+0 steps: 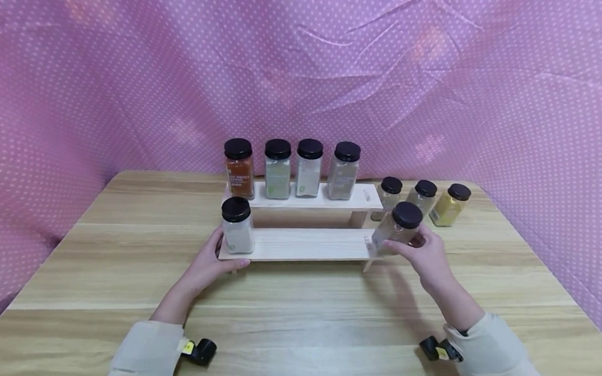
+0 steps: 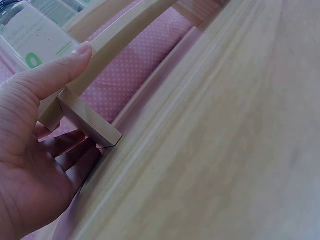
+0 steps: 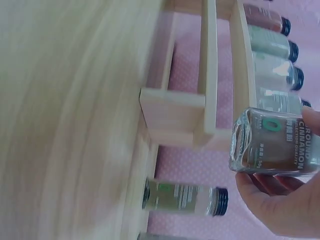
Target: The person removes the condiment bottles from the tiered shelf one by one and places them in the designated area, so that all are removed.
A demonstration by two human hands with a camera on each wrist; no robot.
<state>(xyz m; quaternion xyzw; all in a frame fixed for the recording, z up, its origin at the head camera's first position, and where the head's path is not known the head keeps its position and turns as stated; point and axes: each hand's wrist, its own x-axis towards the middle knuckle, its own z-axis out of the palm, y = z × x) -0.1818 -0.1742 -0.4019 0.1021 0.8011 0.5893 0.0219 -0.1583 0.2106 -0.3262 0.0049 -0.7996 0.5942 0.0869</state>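
A two-tier wooden spice rack [image 1: 308, 244] stands on the table. At the left end of its lower tier my left hand [image 1: 208, 265] grips the board, with the thumb along the front edge and the fingers by the leg, as the left wrist view shows. Beside that thumb a jar of white powder [image 1: 240, 235] with a black lid stands on the lower tier. My right hand [image 1: 431, 261] holds a ground cinnamon jar [image 3: 272, 142], brown inside and slightly tilted, at the lower tier's right end. Its label faces the right wrist camera.
On the upper tier stand a red-brown spice jar [image 1: 240, 176], a pale green one [image 1: 278, 179], a whitish one [image 1: 308, 177] and a greyish one [image 1: 343, 179]. Right of the rack, a yellow spice jar [image 1: 448, 208] and two others stand on the table [image 1: 307, 333]. Pink dotted cloth [image 1: 296, 70] hangs behind.
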